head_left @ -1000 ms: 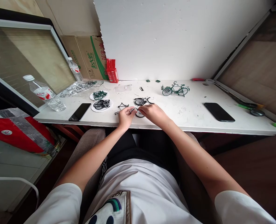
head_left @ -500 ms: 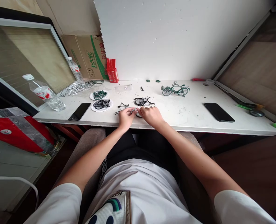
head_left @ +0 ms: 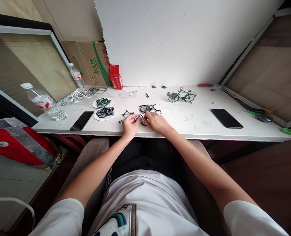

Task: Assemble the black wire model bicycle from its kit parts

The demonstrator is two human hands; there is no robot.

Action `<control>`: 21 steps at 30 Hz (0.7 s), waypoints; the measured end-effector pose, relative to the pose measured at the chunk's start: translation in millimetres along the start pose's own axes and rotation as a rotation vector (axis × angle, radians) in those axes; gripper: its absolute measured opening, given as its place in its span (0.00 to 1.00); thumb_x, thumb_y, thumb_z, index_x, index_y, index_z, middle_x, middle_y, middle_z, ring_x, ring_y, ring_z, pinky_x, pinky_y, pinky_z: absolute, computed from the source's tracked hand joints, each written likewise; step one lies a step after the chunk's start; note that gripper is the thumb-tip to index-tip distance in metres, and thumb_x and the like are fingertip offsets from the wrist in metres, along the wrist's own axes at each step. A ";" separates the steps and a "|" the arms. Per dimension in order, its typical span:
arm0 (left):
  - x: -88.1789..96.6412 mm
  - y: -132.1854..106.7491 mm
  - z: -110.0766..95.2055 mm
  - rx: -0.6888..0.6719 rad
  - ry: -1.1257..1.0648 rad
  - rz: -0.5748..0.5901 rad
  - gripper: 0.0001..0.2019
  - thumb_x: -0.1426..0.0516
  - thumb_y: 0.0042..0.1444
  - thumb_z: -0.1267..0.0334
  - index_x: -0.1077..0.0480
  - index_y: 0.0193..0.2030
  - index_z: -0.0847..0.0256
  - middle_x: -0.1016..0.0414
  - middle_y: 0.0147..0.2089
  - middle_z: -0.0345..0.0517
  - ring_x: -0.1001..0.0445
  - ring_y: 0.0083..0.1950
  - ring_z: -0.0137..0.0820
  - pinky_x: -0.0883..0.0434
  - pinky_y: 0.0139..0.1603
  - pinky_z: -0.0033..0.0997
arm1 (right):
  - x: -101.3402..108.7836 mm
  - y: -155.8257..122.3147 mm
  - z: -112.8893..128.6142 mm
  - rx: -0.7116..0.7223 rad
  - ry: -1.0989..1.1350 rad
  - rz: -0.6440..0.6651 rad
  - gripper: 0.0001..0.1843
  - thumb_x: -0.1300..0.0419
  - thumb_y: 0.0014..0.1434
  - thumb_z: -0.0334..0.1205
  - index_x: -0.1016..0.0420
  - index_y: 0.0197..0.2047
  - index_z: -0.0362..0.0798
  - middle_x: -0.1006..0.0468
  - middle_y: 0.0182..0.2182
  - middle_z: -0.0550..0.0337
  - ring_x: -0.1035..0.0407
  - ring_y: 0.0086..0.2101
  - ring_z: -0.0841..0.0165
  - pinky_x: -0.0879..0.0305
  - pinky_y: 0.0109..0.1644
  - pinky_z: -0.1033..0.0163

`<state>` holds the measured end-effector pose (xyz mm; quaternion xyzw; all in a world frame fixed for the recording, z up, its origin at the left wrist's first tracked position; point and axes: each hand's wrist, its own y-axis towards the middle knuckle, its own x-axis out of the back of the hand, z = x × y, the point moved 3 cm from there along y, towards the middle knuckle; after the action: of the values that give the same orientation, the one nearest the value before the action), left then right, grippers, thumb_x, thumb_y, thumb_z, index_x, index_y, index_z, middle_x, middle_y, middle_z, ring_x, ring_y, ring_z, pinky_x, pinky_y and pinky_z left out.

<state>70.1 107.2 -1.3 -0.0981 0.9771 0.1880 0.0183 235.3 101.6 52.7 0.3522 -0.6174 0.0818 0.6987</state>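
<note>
My left hand (head_left: 131,126) pinches a small dark model bicycle part (head_left: 137,117) between thumb and fingers, above the front of the white table (head_left: 184,123). Close beside it, my right hand (head_left: 156,122) has its fingertips pressed together near the same part; what they hold is too small to make out. A black wheel (head_left: 143,121) shows partly under the right fingers. Just beyond the hands lie more black bicycle parts (head_left: 147,108), a wheel among them. A thin dark frame piece (head_left: 127,113) lies past the left hand.
Paper plates hold black parts (head_left: 105,112) and green parts (head_left: 103,102). A green model bicycle (head_left: 182,95) stands at the back right. Phones lie left (head_left: 82,121) and right (head_left: 226,118). A water bottle (head_left: 43,101), a red box (head_left: 116,77) and a carton (head_left: 87,62) stand on the left.
The view has shifted slightly. My fingertips have drawn a little apart, and the right fingers are bent lower near the wheel. The left hand keeps its pinch.
</note>
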 end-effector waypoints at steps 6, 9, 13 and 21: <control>5.1 -5.0 -6.7 -0.008 0.046 0.000 0.17 0.29 0.57 0.57 0.18 0.49 0.65 0.13 0.48 0.60 0.13 0.47 0.43 0.17 0.54 0.44 | 7.6 -3.5 0.1 0.079 -0.039 -0.050 0.17 0.49 0.81 0.45 0.25 0.45 0.45 0.18 0.33 0.53 0.29 0.31 0.65 0.57 0.33 0.60; 11.7 -8.2 -8.7 -0.037 0.114 0.020 0.18 0.29 0.58 0.56 0.18 0.51 0.65 0.13 0.48 0.61 0.13 0.47 0.45 0.17 0.53 0.45 | 1.1 -7.6 0.9 0.111 -0.041 -0.087 0.19 0.50 0.81 0.45 0.23 0.45 0.45 0.19 0.29 0.56 0.32 0.27 0.67 0.59 0.32 0.60; 18.2 -11.1 -8.9 -0.111 0.237 0.026 0.16 0.31 0.61 0.55 0.17 0.51 0.62 0.14 0.51 0.60 0.13 0.48 0.45 0.16 0.54 0.46 | -10.9 -11.4 0.5 0.089 0.053 -0.160 0.22 0.51 0.81 0.45 0.23 0.39 0.45 0.22 0.26 0.57 0.35 0.25 0.69 0.57 0.32 0.61; 16.3 -12.4 -9.3 -0.197 0.277 0.014 0.12 0.33 0.63 0.56 0.16 0.50 0.58 0.13 0.50 0.56 0.14 0.47 0.43 0.16 0.52 0.44 | -20.8 -11.1 0.3 0.033 0.119 -0.253 0.24 0.51 0.81 0.47 0.21 0.40 0.45 0.19 0.28 0.55 0.28 0.29 0.67 0.45 0.34 0.62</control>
<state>56.5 89.5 1.6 -0.1176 0.9478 0.2675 -0.1273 236.5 99.8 29.2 0.4332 -0.5241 0.0236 0.7329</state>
